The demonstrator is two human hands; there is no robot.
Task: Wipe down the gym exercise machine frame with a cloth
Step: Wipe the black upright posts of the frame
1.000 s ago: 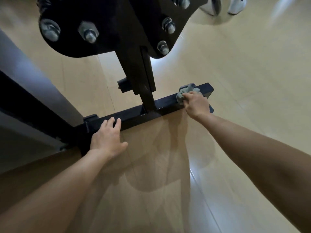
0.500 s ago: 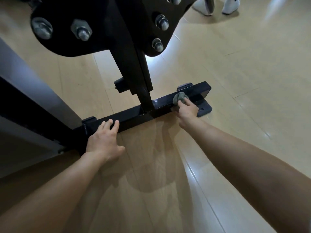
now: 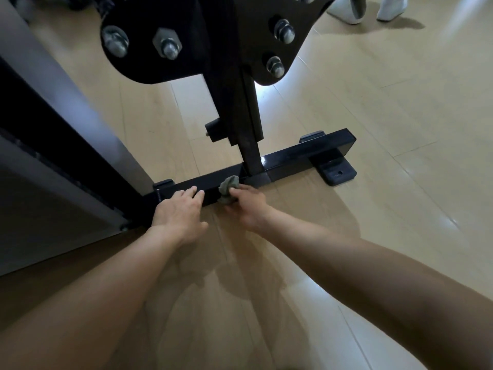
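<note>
Two hands meet: right fingers [image 3: 236, 192] pinch cloth [image 3: 227, 188] against bar [image 3: 293, 157].

Grey-green cloth [image 3: 228, 192]; glossy black frame [image 3: 293, 161]; tan wood-grain floor [image 3: 373, 116].

Dim, warm light; white glare streaks the glossy floor [image 3: 400, 108] at right. Soft forearm shadows pool below. Wide-angle bending at edges; slight blur throughout.

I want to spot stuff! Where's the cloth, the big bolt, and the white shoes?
cloth [image 3: 229, 192]: head view, middle of the grey bunched wad.
big bolt [image 3: 168, 46]: head view, its hex nut.
white shoes [image 3: 346, 10]: head view, side of the nearer shoe.
</note>
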